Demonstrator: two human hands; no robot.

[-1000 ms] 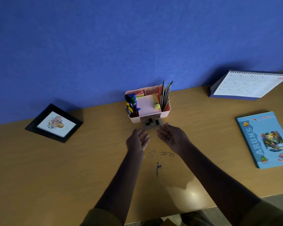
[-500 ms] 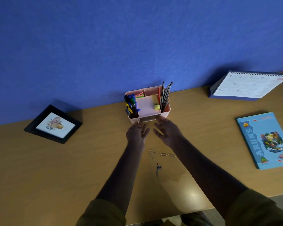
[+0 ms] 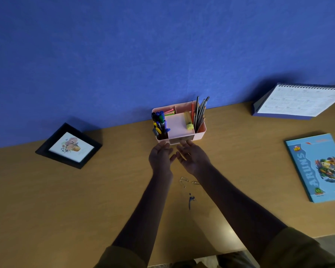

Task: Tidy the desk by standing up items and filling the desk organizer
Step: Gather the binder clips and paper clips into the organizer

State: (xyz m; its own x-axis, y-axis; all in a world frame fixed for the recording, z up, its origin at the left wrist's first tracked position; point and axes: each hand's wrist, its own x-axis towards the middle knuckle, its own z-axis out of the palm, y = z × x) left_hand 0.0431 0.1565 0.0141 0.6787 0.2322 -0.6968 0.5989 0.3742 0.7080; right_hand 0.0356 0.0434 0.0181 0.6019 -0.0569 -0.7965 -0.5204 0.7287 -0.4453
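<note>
A pink desk organizer point(image 3: 200, 134) stands at the back of the desk against the blue wall. It holds markers point(image 3: 159, 120) on its left, pencils point(image 3: 200, 111) on its right and a yellow-green highlighter point(image 3: 188, 121). Its small front drawer point(image 3: 179, 141) is pushed in. My left hand point(image 3: 160, 156) and my right hand point(image 3: 191, 156) lie side by side just in front of the drawer, fingers straight, fingertips at its face. Neither hand holds anything. Several paper clips point(image 3: 188, 182) lie on the desk between my forearms.
A black picture frame point(image 3: 68, 146) lies flat at the left. A desk calendar point(image 3: 298, 102) lies tipped over at the back right, a blue book point(image 3: 317, 167) flat at the right. A small blue clip-like thing point(image 3: 190, 200) lies nearer the wooden desk's point(image 3: 66, 200) front edge.
The front drawer, pulled out with black binder clips in it a second ago, is now pushed in. Both hands moved forward to the organizer's front.
</note>
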